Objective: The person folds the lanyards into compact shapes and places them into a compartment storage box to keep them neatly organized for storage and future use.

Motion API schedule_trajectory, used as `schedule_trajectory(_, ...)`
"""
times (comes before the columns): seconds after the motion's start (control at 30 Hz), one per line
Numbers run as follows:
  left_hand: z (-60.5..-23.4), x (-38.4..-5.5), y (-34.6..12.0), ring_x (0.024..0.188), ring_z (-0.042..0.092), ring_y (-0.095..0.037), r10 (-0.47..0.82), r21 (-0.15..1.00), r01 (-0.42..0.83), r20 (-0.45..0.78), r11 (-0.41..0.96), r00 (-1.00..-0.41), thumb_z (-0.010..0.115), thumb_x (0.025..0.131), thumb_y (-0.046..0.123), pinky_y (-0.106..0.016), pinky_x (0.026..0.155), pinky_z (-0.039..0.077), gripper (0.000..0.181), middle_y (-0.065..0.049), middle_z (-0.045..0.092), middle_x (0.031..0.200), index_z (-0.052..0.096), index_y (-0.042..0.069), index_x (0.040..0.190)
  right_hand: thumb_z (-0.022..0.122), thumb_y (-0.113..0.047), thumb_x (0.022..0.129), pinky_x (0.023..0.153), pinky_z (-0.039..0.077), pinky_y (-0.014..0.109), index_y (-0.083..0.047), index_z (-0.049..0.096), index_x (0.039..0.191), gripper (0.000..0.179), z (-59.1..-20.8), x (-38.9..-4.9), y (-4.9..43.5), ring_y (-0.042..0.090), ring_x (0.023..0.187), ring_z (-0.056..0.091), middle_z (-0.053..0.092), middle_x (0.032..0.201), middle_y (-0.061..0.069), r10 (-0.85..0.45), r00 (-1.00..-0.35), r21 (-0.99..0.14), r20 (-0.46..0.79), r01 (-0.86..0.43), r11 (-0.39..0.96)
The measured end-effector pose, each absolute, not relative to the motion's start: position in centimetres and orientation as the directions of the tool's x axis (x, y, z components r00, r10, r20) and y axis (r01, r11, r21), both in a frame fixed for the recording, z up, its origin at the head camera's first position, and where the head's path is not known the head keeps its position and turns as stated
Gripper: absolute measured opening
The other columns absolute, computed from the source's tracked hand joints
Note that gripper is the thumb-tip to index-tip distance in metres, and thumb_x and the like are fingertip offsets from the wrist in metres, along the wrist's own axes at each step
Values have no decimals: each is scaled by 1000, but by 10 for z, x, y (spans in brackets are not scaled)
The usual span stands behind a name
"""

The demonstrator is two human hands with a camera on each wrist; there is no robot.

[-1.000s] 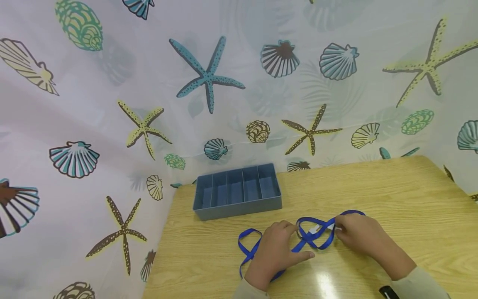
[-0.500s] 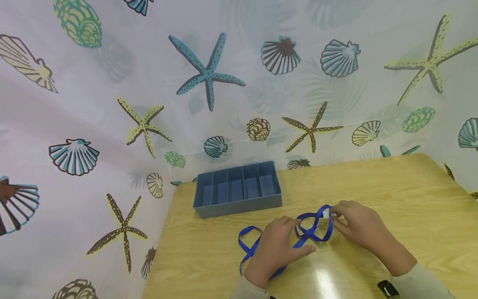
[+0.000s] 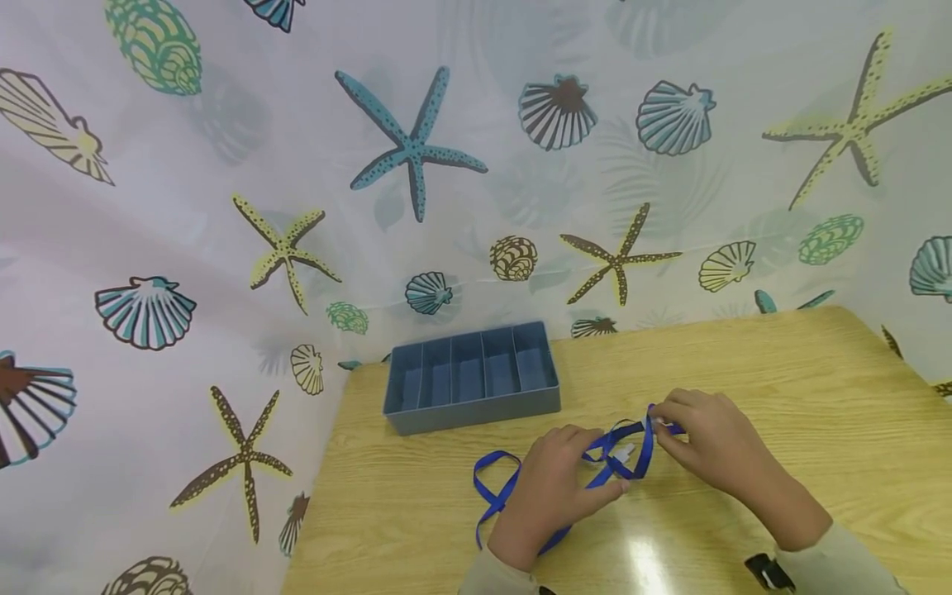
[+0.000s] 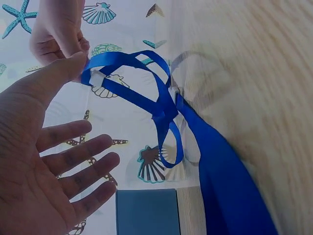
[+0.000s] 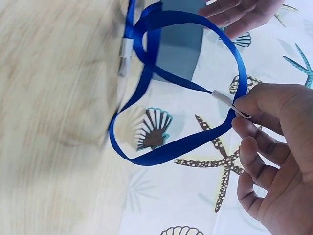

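A blue lanyard (image 3: 645,453) lies looped and crossed over itself, partly raised off the table. My right hand (image 3: 714,442) pinches it between thumb and index finger, beside a white end clip (image 5: 222,97) with a thin pale loop. A second white clip (image 5: 125,49) shows farther along the ribbon in the right wrist view. My left hand (image 3: 549,492) hovers over the lanyard's middle, fingers extended and thumb spread away. In the left wrist view, the left palm (image 4: 29,171) holds nothing. The left hand hides part of the ribbon, whose other loop shows to its left.
A blue-grey box (image 3: 472,411) with several compartments stands at the table's back left, against a curtain (image 3: 476,49) printed with shells and starfish. The wooden table (image 3: 744,372) extends to the right. A small black object (image 3: 769,572) sits by the right sleeve.
My right hand has lifted its part of the lanyard and drawn it slightly left and away from me, changing the loops' shape. The left hand has barely moved.
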State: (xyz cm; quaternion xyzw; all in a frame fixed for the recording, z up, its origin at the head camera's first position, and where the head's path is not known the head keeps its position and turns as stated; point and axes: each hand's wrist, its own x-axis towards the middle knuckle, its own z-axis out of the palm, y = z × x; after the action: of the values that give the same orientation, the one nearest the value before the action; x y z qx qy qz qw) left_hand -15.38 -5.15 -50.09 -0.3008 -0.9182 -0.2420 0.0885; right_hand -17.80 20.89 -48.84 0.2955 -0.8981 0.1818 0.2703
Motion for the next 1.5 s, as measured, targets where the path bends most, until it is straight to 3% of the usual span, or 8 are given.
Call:
schedule_trajectory(0.17, -500, -155, -51, 115, 71, -13, 516, 382, 608, 323, 696, -793, 75, 93, 62, -33, 99, 59, 66, 0, 75, 129, 67, 17, 141, 86, -7, 79, 54, 44, 21, -14, 82, 93, 15, -478, -176, 205, -4, 61, 48, 72, 85, -6, -421, -651, -187, 632, -655, 732)
schedule_trajectory(0.53, -498, -156, -49, 113, 72, -12, 506, 341, 628, 384, 700, -773, 75, 93, 63, -33, 97, 60, 69, 2, 75, 127, 66, 15, 142, 83, 3, 79, 55, 43, 22, -6, 81, 103, 26, -462, -178, 197, 1, 66, 48, 66, 91, -2, -390, -587, -204, 709, -701, 684)
schedule_trajectory(0.73, -499, -156, -48, 114, 72, -13, 488, 351, 628, 411, 695, -770, 79, 92, 57, -35, 99, 60, 67, 1, 75, 128, 66, 14, 142, 84, 2, 78, 61, 45, 17, -3, 80, 109, 32, -457, -179, 196, 8, 71, 56, 68, 98, 4, -365, -574, -196, 733, -693, 694)
schedule_trajectory(1.03, -495, -157, -47, 120, 70, -14, 468, 400, 595, 375, 697, -800, 69, 101, 55, -37, 102, 59, 58, 2, 74, 131, 65, 17, 143, 84, 2, 80, 65, 45, 15, -3, 80, 111, 32, -450, -178, 193, 13, 74, 63, 70, 100, 5, -353, -572, -215, 740, -698, 683)
schedule_trajectory(1.23, -491, -159, -44, 122, 68, -13, 441, 563, 557, 342, 611, -830, 54, 112, 39, -29, 100, 58, 41, 2, 68, 138, 63, 18, 147, 84, 5, 80, 67, 44, 12, -5, 80, 112, 34, -446, -173, 187, 8, 80, 60, 70, 103, 2, -332, -594, -261, 732, -696, 669)
schedule_trajectory(1.33, -489, -159, -43, 122, 66, -13, 429, 635, 528, 321, 564, -844, 47, 115, 36, -29, 100, 57, 42, 3, 66, 141, 58, 19, 151, 85, 7, 79, 69, 45, 11, -7, 80, 113, 37, -443, -170, 183, 8, 81, 61, 72, 104, 1, -330, -595, -283, 733, -708, 647)
schedule_trajectory(1.5, -487, -160, -41, 129, 64, -16, 436, 661, 541, 338, 520, -834, 41, 116, 39, -32, 105, 56, 47, 1, 64, 145, 51, 18, 157, 85, 9, 79, 70, 47, 11, -9, 79, 114, 40, -440, -166, 177, 11, 83, 64, 76, 104, 0, -330, -600, -316, 729, -722, 615)
